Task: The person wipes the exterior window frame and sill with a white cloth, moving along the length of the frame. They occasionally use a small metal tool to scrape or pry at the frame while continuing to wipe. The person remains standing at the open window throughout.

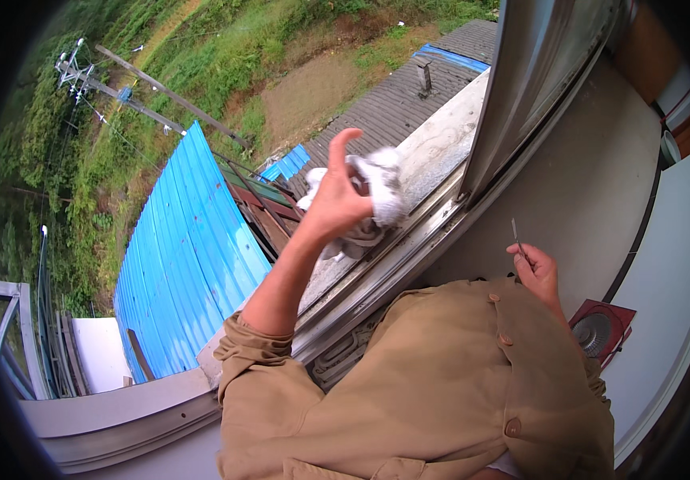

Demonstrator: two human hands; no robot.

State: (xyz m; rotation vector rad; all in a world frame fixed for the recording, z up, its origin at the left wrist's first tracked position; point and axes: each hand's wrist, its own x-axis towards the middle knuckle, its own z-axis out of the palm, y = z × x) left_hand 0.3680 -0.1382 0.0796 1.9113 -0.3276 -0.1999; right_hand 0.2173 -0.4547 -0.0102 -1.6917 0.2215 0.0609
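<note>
We look down from the person's head, through the left of two fisheye cameras worn side by side. Our view sits close above the brown shirt (441,360) and faces down and out over the window ledge (445,144), which slants across it (straight edges bow toward the dark round rim). The left hand (337,200) and right hand (541,272) fall within near range; the blue metal roof (185,264) and green hillside (225,68) lie well beyond.
</note>
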